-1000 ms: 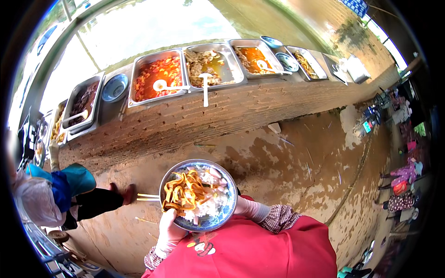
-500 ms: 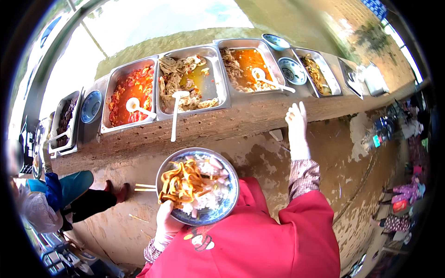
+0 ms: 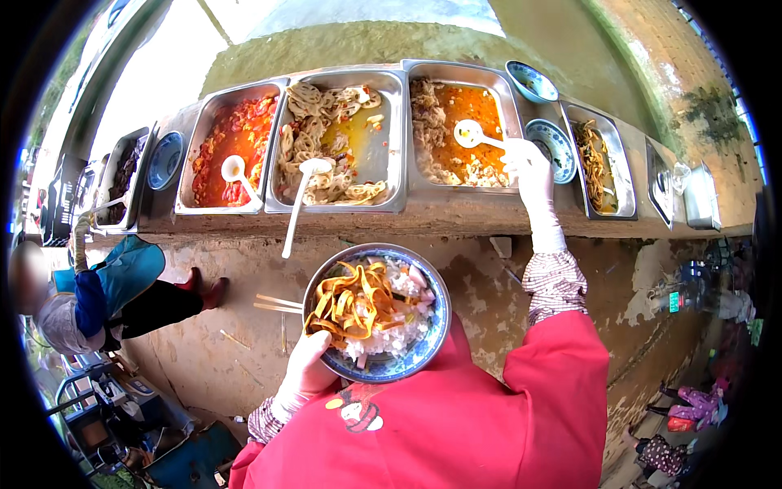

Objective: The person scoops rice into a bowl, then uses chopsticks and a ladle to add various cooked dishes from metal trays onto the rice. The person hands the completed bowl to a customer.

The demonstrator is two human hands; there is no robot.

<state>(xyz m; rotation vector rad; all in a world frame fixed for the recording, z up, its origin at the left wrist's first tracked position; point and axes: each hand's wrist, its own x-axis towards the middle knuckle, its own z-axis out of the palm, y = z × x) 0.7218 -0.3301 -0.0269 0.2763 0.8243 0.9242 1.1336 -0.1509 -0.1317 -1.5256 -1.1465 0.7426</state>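
Observation:
My left hand, in a thin whitish glove, grips the near left rim of a blue-and-white bowl. White rice, orange-brown strips and pale pink pieces fill the bowl. A pair of chopsticks sticks out to its left; their other ends are hidden. My right hand, gloved too, is closed around the handle end of a white ladle. The ladle's bowl rests in a metal pan of orange, oily sauce with pale brown food along its left side.
Left of that pan stand a pan of pale slices with a white ladle, a red saucy dish and a blue bowl. Rightward are two patterned bowls and another pan. A person works at far left.
My right hand has moved forward from the counter's front edge onto the ladle handle and closed on it. My left hand still holds the bowl; the view has shifted slightly.

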